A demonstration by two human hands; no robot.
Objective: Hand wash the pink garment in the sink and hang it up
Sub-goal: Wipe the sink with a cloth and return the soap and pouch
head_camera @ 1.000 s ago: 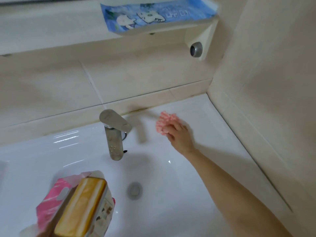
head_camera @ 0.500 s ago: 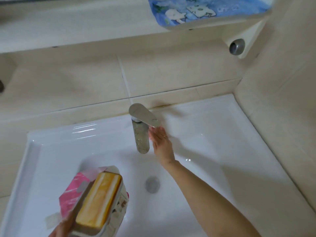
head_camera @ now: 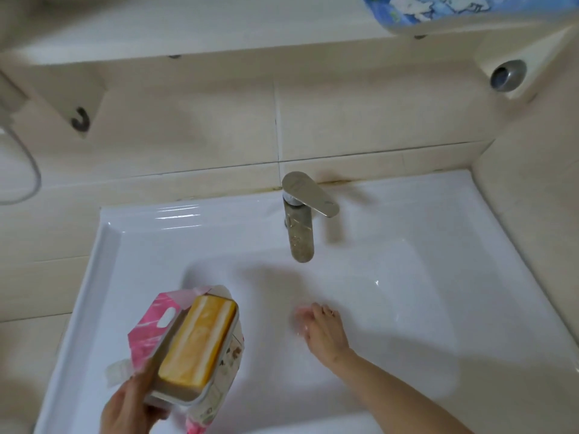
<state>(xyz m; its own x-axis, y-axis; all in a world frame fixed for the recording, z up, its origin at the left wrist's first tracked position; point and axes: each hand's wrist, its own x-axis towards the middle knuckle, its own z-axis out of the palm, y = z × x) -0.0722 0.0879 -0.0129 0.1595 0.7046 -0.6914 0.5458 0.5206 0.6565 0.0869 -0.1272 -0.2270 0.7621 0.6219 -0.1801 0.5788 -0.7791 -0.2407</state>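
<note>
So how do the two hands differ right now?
The left hand grips a tray with a yellow soap bar; the right hand shows no tray, its fingers too blurred to read. The left hand sits at the sink's near left edge; the right hand reaches down into it. Both come in from the bottom of the view.

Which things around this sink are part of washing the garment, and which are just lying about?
For the job:
sink; faucet; yellow soap bar in its soap dish, held by the left hand; right hand, fingers relaxed, low in the sink.

Lying about:
blue packet on the shelf; hook below the shelf; white hose at the left.
</note>
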